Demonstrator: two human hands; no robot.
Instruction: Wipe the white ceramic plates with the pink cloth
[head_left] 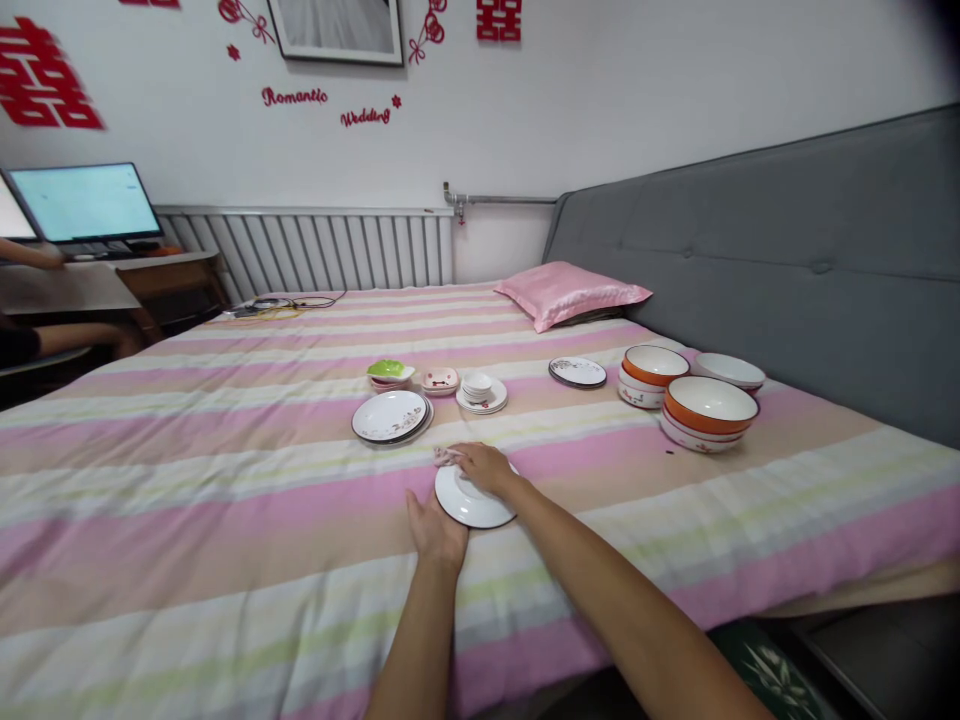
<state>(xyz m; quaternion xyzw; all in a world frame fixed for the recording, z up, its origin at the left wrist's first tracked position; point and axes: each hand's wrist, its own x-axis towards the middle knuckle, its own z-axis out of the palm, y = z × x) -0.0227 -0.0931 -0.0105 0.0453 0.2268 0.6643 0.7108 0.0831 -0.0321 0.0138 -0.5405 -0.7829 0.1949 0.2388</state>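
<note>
A small white plate (pixel 472 503) is held just above the striped bedspread (pixel 225 480). My left hand (pixel 435 530) grips its near left rim from below. My right hand (pixel 484 465) rests on the plate's far rim, fingers curled over a small pinkish cloth (pixel 448 457) pressed to the plate's edge. Beyond the hands lie a stack of white plates (pixel 391 416), a green leaf-shaped dish (pixel 388 371), a small pink dish (pixel 439 380) and a stack of little white saucers and cups (pixel 480 392).
To the right are a patterned plate (pixel 577 372), orange-and-white bowls (pixel 709 405) (pixel 654 366) and a white bowl (pixel 729 371). A pink pillow (pixel 570 290) lies by the grey headboard (pixel 787 260). At far left another person's arm (pixel 30 255) is at a desk with a monitor (pixel 82 203).
</note>
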